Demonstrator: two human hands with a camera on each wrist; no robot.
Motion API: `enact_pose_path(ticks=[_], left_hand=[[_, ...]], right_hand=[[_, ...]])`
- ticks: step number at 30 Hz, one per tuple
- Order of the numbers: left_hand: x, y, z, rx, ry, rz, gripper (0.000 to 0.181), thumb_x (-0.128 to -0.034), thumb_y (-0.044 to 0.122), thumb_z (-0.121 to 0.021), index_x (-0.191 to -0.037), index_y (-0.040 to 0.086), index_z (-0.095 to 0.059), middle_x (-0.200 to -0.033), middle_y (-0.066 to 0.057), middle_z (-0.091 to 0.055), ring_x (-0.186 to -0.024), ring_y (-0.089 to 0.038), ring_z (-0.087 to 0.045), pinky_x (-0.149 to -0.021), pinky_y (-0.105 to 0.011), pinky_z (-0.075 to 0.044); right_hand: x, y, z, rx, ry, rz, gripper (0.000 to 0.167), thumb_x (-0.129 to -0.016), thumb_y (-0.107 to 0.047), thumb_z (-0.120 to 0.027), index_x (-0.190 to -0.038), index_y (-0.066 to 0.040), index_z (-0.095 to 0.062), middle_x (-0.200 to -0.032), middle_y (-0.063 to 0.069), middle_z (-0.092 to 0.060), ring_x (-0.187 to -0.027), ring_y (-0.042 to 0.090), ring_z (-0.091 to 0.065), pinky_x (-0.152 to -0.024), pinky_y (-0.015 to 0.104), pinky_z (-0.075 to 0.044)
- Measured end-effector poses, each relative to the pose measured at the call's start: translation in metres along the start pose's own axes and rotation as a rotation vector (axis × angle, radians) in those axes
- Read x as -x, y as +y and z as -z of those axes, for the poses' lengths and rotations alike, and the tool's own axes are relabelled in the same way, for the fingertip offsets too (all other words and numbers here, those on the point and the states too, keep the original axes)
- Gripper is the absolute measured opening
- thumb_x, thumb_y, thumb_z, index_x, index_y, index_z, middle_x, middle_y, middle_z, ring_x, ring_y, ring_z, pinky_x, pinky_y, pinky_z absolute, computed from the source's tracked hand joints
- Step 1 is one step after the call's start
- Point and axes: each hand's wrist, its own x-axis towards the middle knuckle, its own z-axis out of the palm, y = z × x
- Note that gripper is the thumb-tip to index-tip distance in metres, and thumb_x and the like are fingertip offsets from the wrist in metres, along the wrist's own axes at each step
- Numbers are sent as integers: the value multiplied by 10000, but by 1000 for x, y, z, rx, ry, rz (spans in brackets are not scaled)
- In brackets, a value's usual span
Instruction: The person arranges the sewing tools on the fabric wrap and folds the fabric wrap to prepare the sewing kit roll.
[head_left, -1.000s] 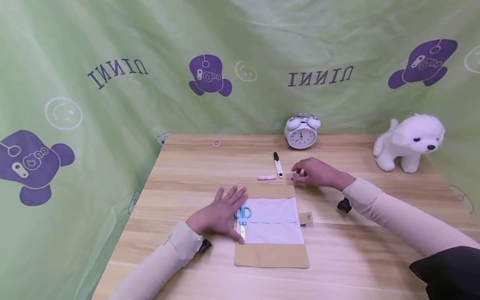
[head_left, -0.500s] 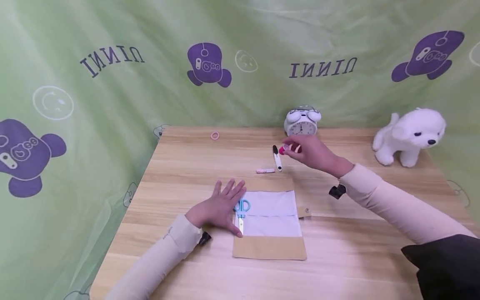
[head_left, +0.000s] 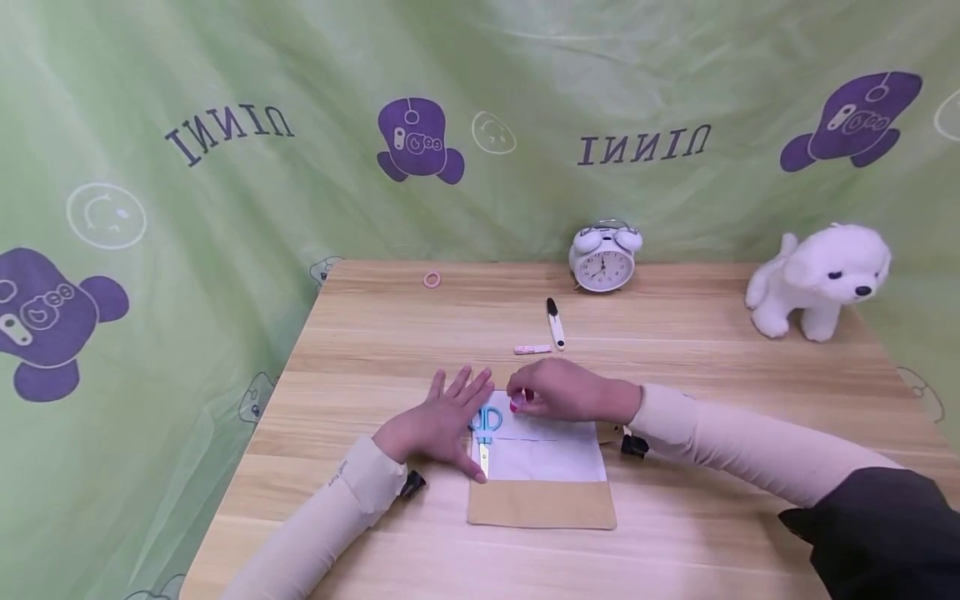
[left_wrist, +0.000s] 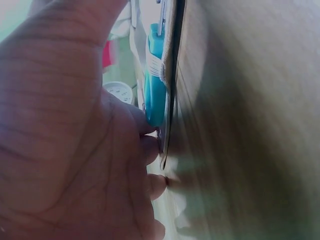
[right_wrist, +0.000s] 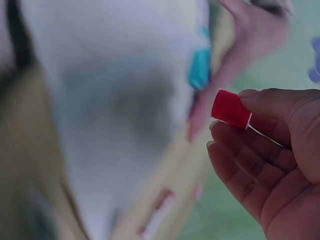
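Observation:
My right hand (head_left: 566,392) pinches a small red thread spool (right_wrist: 231,108) between thumb and fingertips, above the upper part of the unfolded tan cloth pouch (head_left: 542,504) with its white lining. Fingers spread, my left hand (head_left: 438,429) rests along the pouch's left edge. Beside it, light-blue-handled scissors (head_left: 486,421) stand with blades toward me, held under a strap on the lining. In the left wrist view, the blue handle (left_wrist: 156,95) lies next to my fingers. My right hand covers part of the pouch's top edge and snap tab.
Beyond the pouch lie a small pink-and-white stick (head_left: 532,350) and a slim white tool with a black end (head_left: 556,323). A pink ring (head_left: 432,280) lies at the back left. A white alarm clock (head_left: 604,265) and a white plush dog (head_left: 817,279) stand behind.
My right hand has picked up the spool from the table right of the white tool, lifted it, and carried it left and toward me over the pouch. The left hand stays in place.

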Motion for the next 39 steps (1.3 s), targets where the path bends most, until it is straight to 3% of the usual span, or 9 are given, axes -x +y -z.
enact_pose_path(ticks=[7,21,24,30,35,39], left_hand=[[-1,1,0,-2,-7,3,1401,-639,830,-708,-1621,95,-33,-1707,-66,108,-1574,-358,94,-1212,-682,41],[-1,1,2,-14,3,2,1396,-636,833,-706,-1624,115,-28,-1707,-65,99,-1565,-395,98,-1181,-728,47],[0,2,2,-9,3,10,1401,-631,834,-710,-1624,120,-27,-1708,-59,98,-1561,-412,102,-1174,-737,51],[0,3,0,-3,7,17,1395,-630,844,-701,-1625,122,-41,-1712,-53,88,-1560,-422,102,-1167,-746,61],[-1,3,0,-32,14,22,1391,-627,858,-686,-1626,126,-53,-1712,-54,81,-1563,-413,96,-1172,-742,53],[-2,4,0,-25,6,26,1390,-621,855,-695,-1626,133,-61,-1712,-47,85,-1564,-405,104,-1173,-738,62]], right_hand=[[0,-3,-24,-6,-88,-9,94,-922,-170,-707,-1004,-125,-695,-837,-63,-670,-720,15,-535,-695,177,-493],[-2,-14,-26,-73,-52,-27,94,-900,-133,-728,-977,-82,-747,-850,-7,-736,-713,34,-601,-704,172,-519],[-3,-16,-28,-128,-45,-45,83,-899,-127,-732,-964,-81,-755,-843,-7,-743,-711,32,-608,-703,170,-523],[-6,-11,-34,-282,-57,-144,89,-903,-181,-743,-944,-104,-763,-801,-49,-748,-706,-62,-599,-684,136,-524],[-5,-8,-36,-367,-42,-259,174,-881,-238,-778,-968,-99,-720,-818,-54,-767,-736,-49,-658,-699,154,-535],[-6,-5,-36,-418,-42,-326,138,-865,-247,-793,-893,-131,-723,-774,-75,-763,-692,-32,-668,-653,162,-533]])
